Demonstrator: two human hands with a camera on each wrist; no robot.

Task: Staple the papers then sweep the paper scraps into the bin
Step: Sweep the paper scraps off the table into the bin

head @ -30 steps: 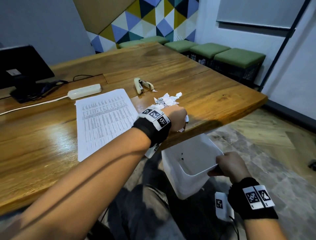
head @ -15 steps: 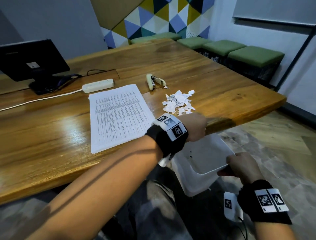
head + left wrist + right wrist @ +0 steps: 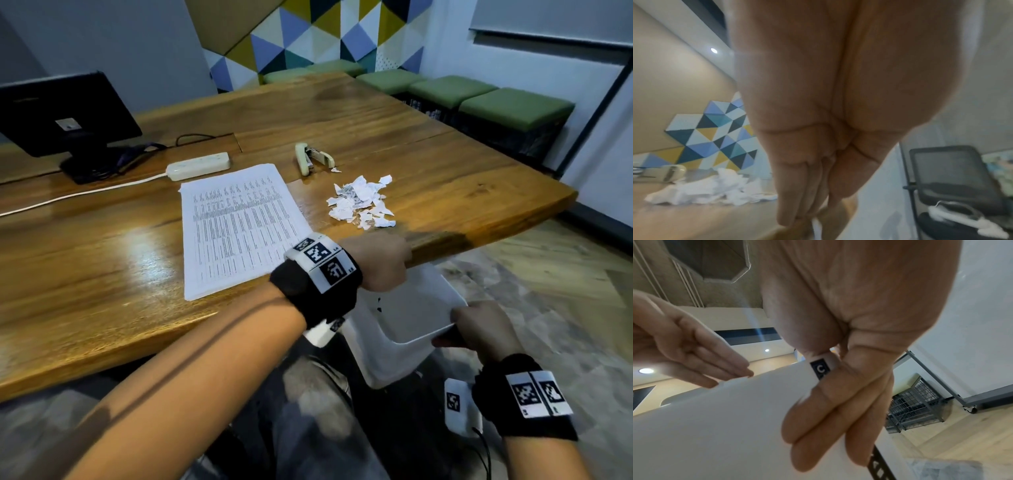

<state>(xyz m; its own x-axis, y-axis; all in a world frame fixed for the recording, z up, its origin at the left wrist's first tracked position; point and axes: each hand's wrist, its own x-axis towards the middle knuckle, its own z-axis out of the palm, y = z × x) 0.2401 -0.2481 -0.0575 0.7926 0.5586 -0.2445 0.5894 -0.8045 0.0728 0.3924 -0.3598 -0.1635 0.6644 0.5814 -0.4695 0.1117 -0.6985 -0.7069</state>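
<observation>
R hand (image 3: 479, 330) grips bin (image 3: 404, 356) rim under table (image 3: 102, 274) edge; L hand (image 3: 378, 262) flat, fingers straight. Rake scraps (image 3: 359, 202) from 12 o'clock twd 6, bin flush w/ edge

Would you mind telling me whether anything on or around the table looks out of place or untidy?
Yes: torn paper scraps lie scattered near the table edge, one stray bit beside the stapler, which lies on its side. The right hand holds the white bin tilted below the edge.
</observation>
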